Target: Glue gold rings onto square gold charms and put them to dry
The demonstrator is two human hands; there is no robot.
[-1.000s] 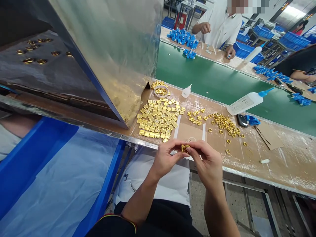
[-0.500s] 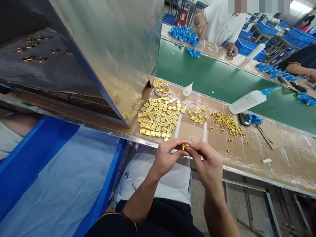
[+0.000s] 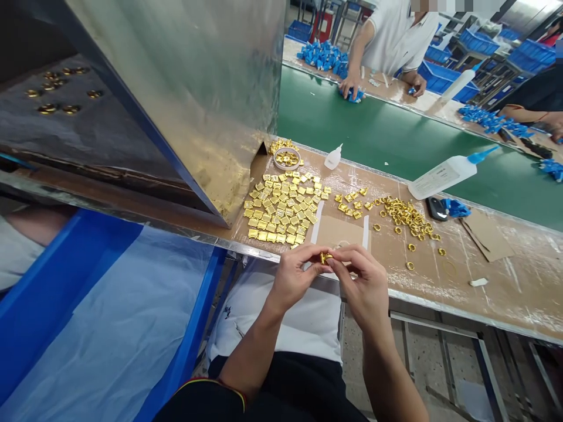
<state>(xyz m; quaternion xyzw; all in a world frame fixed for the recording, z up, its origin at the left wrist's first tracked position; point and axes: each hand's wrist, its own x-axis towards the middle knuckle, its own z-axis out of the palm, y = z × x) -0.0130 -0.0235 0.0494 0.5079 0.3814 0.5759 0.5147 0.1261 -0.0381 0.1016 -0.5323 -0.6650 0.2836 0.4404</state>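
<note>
Over the bench's near edge my two hands meet, fingertips nearly touching. My left hand is closed in a pinch on a small shiny gold piece. Pinched by my right hand, right against it, is what looks like a gold ring; fingers partly cover both. Beyond my left hand lie many flat, squarish gold pieces in rough rows. To the right are a few loose gold pieces and a heap of gold rings. A brown card with white strips lies just past my fingers.
A metal housing rises at left, above a blue bin. A round dish, small white bottle and large blue-tipped bottle stand or lean along the green belt. Co-workers sit across it.
My hands have shifted slightly left and up, still pinching the gold pieces together. Across the belt, a co-worker's hand has reached down onto the small blue pile.
</note>
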